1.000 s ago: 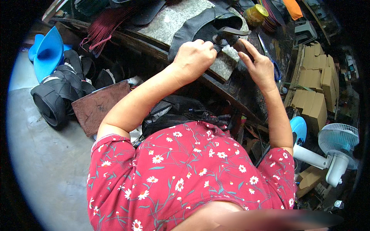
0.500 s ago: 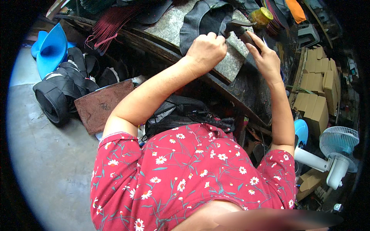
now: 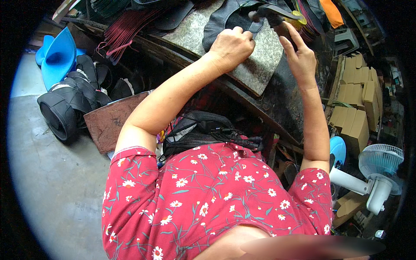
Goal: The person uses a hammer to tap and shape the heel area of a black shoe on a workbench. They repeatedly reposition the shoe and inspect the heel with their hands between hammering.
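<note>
My right hand point(image 3: 300, 58) grips a hammer point(image 3: 277, 12) by its dark handle, and its head stands above the work. Below and left of the hammer, my left hand point(image 3: 233, 48) is closed at the edge of a black leather piece point(image 3: 213, 27), which looks like a shoe upper. That piece curves round over a grey speckled slab point(image 3: 269, 65), and a narrow flap of it reaches out past my left knuckles. My left fingertips are hidden under the hand.
The slab rests on a dark workbench point(image 3: 299, 102). Red cord-like strips point(image 3: 130, 32) lie at its far left. A yellow jar point(image 3: 300, 19) stands behind the hammer. Black shoe parts point(image 3: 65, 106) and blue sheets point(image 3: 60, 58) are on the left floor; cardboard boxes point(image 3: 353, 123) and a fan point(image 3: 381, 162) are right.
The hammer has risen away from the leather, with my right hand slightly higher and to the right. My left hand has shifted slightly up, still at the leather piece.
</note>
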